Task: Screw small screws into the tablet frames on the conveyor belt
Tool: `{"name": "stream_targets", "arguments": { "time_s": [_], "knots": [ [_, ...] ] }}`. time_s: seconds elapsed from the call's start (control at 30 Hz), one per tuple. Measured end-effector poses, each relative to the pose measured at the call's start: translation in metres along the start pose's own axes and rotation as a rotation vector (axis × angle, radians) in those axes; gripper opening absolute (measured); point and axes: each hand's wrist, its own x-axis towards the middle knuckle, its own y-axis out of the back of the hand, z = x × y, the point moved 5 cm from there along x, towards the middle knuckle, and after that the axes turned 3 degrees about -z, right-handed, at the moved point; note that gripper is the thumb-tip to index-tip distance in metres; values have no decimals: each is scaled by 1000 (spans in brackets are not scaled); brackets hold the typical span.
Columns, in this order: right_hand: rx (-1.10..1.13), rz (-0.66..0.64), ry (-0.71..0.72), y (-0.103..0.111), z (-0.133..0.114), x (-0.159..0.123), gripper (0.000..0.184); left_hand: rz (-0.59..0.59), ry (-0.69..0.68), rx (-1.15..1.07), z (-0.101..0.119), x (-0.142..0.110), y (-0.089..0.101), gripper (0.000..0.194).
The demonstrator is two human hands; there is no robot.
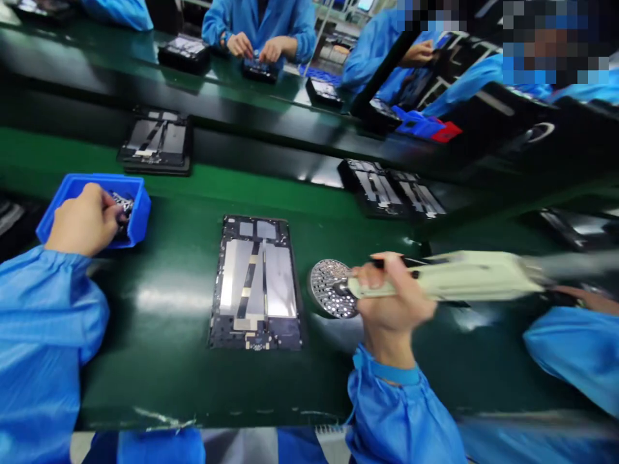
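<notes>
My left hand [87, 219] reaches into a blue plastic bin [140, 222] of small dark and silvery parts [122, 205]. Its thumb and fingers are pinched together; what lies between them is hidden. My right hand [394, 299] is wrapped round a cream electric screwdriver [476, 276], held level. The tool's front end is over a round metal screw dish [329, 283] with a pattern of holes. Between my hands an opened tablet [280, 277] lies flat, showing its silver battery cells, black ribbon cables and circuit board.
Stacked opened tablets [157, 138] stand behind the bin, and more tablets [374, 187] lie at the back right. Co-workers in blue sleeves work across the bench; one person's hands [256, 50] are on a device. Another sleeve [575, 354] is close on my right.
</notes>
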Motion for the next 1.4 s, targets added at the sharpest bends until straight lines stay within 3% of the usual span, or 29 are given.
{"name": "stream_targets", "arguments": {
  "time_s": [0.07,0.13,0.27,0.33,0.43,0.5,0.57,0.7,0.83,0.9,0.97,1.07,1.13,1.27,1.4],
  "knots": [
    [85,-42,45,-10,-21,-16,32,32,-31,-45,2,-4,2,34],
    [129,-167,55,-27,-36,-40,23,88,-41,-89,3,-9,9,36],
    [100,-413,-19,-61,-36,-85,17,196,-123,-167,14,-32,21,41],
    [85,-479,-55,-70,-28,-97,19,148,-214,-182,25,-49,17,38],
    [106,-523,-99,-77,-19,-101,17,-86,-367,-164,46,-74,-7,21],
    [119,-526,-104,-79,-17,-100,14,-258,-451,-178,58,-87,-27,10],
    [118,-522,-104,-80,-16,-99,13,-357,-509,-213,66,-94,-43,4],
    [108,-566,-119,-84,-17,-102,15,-423,-579,-215,73,-98,-59,8],
    [44,-545,-163,-84,-16,-104,22,-371,-622,-278,88,-101,-47,12],
    [54,-548,-159,-86,-14,-104,23,-306,-690,-391,108,-108,-34,10],
    [90,-562,-136,-88,-12,-104,22,-351,-797,-497,136,-122,-32,7],
    [142,-569,-114,-89,-12,-106,20,-567,-900,-570,175,-149,-51,7],
    [176,-567,-90,-86,-20,-107,18,-641,-906,-565,189,-161,-70,9],
    [241,-547,32,-71,-52,-96,20,-617,-912,-590,188,-168,-91,11],
    [229,-281,162,-39,-57,-50,19,-676,-836,-668,180,-155,-89,4]
  ]
}}
